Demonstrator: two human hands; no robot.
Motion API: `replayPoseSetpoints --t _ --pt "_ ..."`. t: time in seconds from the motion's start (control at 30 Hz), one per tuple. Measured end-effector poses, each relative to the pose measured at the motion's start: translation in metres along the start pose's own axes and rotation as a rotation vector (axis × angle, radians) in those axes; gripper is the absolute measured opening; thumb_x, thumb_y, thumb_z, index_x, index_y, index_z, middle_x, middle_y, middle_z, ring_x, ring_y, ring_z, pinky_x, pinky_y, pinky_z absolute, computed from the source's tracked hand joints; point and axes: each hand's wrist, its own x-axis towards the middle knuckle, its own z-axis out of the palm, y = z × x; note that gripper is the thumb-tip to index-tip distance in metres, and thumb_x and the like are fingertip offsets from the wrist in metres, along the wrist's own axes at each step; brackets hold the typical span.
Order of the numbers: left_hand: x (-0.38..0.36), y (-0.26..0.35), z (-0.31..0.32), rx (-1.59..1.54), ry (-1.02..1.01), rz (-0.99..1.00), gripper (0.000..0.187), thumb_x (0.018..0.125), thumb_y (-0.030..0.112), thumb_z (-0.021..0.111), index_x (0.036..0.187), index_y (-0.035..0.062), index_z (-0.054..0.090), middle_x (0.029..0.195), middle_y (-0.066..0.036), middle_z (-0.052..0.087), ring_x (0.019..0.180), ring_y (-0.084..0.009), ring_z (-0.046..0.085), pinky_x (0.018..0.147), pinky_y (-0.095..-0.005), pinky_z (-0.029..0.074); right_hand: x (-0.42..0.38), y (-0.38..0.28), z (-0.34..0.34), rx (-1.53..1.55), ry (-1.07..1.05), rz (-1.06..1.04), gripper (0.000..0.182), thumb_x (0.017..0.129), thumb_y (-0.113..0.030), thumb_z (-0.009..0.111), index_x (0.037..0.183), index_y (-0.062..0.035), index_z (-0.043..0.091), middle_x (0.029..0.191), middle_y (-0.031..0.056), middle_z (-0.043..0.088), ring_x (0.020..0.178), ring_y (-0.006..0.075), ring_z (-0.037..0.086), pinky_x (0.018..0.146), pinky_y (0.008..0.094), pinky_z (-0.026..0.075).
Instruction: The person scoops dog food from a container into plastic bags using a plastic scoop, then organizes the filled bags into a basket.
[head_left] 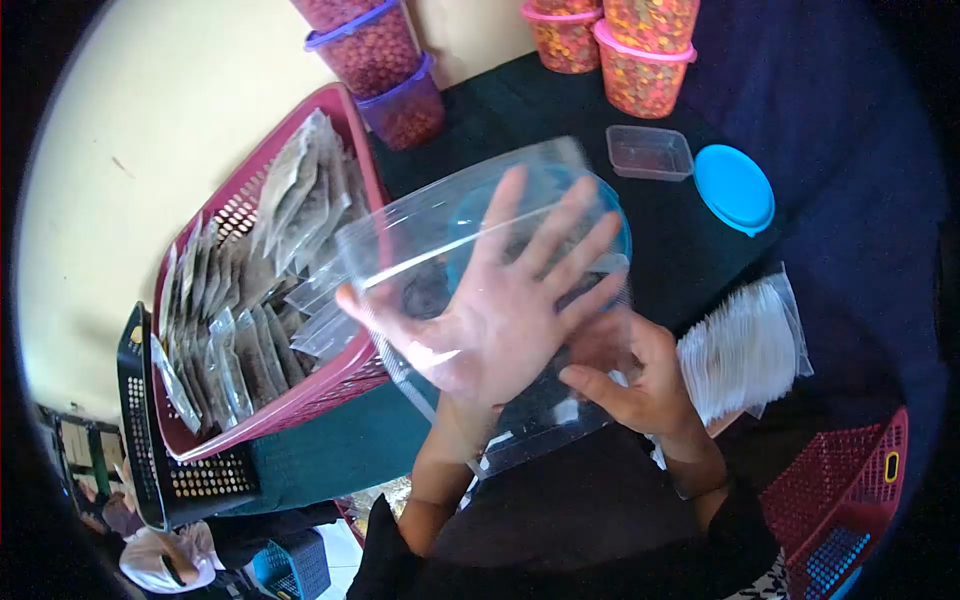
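A clear plastic bag [410, 235] spreads across the middle of the view, light glinting off its folds. Through the film shows my left hand [510, 300], palm facing me and fingers stretched wide; the plastic lies over it. At the bag's right side my right hand [640, 375] is closed on the plastic, thumb in front and fingers behind. Behind the bag stands a round container with a blue rim [627, 225], its contents blurred by the film.
A maroon basket [365, 150] of filled packets stands left. At the back are tubs of red pieces [645, 80] and purple-lidded tubs [375, 65]. A clear tray [650, 155], blue lid [735, 190] and stacked white packets [745, 345] lie right. A person [170, 555] is lower left.
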Motion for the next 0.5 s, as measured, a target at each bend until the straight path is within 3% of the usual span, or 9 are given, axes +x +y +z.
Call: replayPoseSetpoints --t 0.03,0.13,0.17,0.2,0.23,0.27,0.3,0.37,0.5 --pt "0.005 0.004 0.006 0.103 -0.026 -0.027 0.113 0.052 0.085 0.028 0.134 0.0104 0.005 0.137 -0.020 0.000 0.126 -0.0370 0.005 0.100 -0.0513 0.008 0.003 -0.004 0.001 0.002 -0.015 -0.021 0.039 0.072 -0.013 0.065 0.102 0.0023 0.044 0.084 0.0103 0.056 0.067 0.0113 0.056 0.058 0.0227 0.047" --pt "0.003 0.016 0.018 0.228 -0.145 -0.077 0.107 0.063 0.076 0.036 0.131 -0.0003 0.002 0.134 -0.025 -0.009 0.123 -0.0433 0.000 0.095 -0.0610 0.008 0.014 -0.030 0.000 0.143 0.302 -0.297 0.010 0.078 -0.004 0.056 0.085 0.0007 0.050 0.068 0.0061 0.056 0.055 0.0067 0.054 0.045 0.0175 0.044" --pt "-0.005 0.021 0.019 0.416 -0.129 -0.065 0.112 0.058 0.083 0.016 0.129 -0.0038 0.014 0.134 -0.024 0.013 0.120 -0.0393 0.024 0.094 -0.0543 0.023 0.017 -0.037 -0.004 0.124 0.347 -0.336 0.010 0.078 -0.003 0.055 0.085 0.0009 0.049 0.068 0.0062 0.056 0.054 0.0065 0.053 0.045 0.0171 0.043" --pt "-0.010 0.024 0.017 0.535 -0.147 -0.042 0.106 0.064 0.079 0.026 0.127 -0.0070 0.020 0.129 -0.027 0.024 0.114 -0.0393 0.034 0.090 -0.0521 0.032 0.020 -0.044 -0.007 0.132 0.348 -0.362 0.011 0.078 -0.003 0.056 0.086 0.0013 0.049 0.068 0.0060 0.055 0.053 0.0065 0.052 0.045 0.0171 0.043" --pt "-0.019 0.029 0.026 0.897 -0.006 -0.071 0.091 0.071 0.063 0.045 0.124 -0.0084 0.026 0.122 -0.028 0.035 0.106 -0.0376 0.044 0.082 -0.0473 0.041 0.023 -0.051 -0.010 0.141 0.352 -0.389 0.011 0.078 -0.002 0.056 0.086 0.0017 0.049 0.068 0.0058 0.055 0.053 0.0064 0.052 0.045 0.0170 0.043" --pt "-0.023 0.028 0.030 0.923 0.037 0.035 0.065 0.075 0.034 0.058 0.119 -0.0077 0.035 0.113 -0.027 0.045 0.097 -0.0343 0.052 0.076 -0.0401 0.047 0.024 -0.056 -0.012 0.129 0.355 -0.415 0.011 0.078 -0.002 0.056 0.086 0.0017 0.049 0.068 0.0058 0.055 0.053 0.0064 0.052 0.045 0.0170 0.043" --pt "-0.026 0.024 0.036 0.958 0.088 0.142 0.041 0.076 0.011 0.057 0.111 -0.0076 0.045 0.103 -0.024 0.053 0.088 -0.0301 0.057 0.072 -0.0358 0.049 0.024 -0.059 -0.014 0.075 0.336 -0.428 0.011 0.078 -0.002 0.056 0.086 0.0020 0.049 0.068 0.0057 0.055 0.053 0.0065 0.052 0.045 0.0169 0.043" --pt "-0.029 0.025 0.050 1.048 0.214 0.167 0.030 0.075 -0.002 0.053 0.105 -0.0071 0.050 0.095 -0.021 0.057 0.081 -0.0260 0.060 0.070 -0.0332 0.050 0.023 -0.065 -0.013 0.015 0.316 -0.444 0.011 0.078 -0.002 0.056 0.086 0.0023 0.049 0.068 0.0056 0.055 0.053 0.0066 0.052 0.045 0.0169 0.043" --pt "-0.032 0.027 0.054 1.108 0.240 0.241 0.028 0.073 -0.006 0.055 0.101 -0.0059 0.053 0.088 -0.019 0.060 0.074 -0.0215 0.061 0.067 -0.0302 0.050 0.021 -0.071 -0.006 -0.004 0.319 -0.492 0.011 0.077 -0.002 0.057 0.085 0.0019 0.050 0.069 0.0055 0.055 0.053 0.0063 0.053 0.045 0.0167 0.043"
